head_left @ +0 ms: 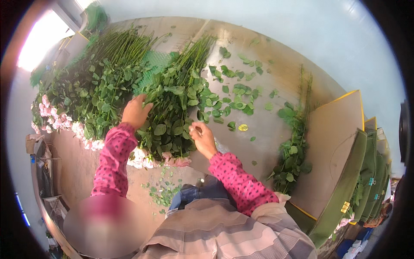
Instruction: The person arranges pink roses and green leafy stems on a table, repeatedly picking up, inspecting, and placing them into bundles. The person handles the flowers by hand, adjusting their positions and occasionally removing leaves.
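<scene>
Head view, centre: left hand (136, 112) spread over leafy roses (169, 100), right hand (203, 138) curled, contents unclear; dragging could bruise pink blooms (142, 159).

Leafy pale-pink roses (169, 125), heaped flat on the table (274, 127), blooms nearest

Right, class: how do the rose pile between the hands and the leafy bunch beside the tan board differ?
The rose pile is broad; the leafy bunch is narrow. The left hand reaches onto the rose pile; the leafy bunch lies well away from it. Both have green leaves and stems pointing away from the person.
</scene>
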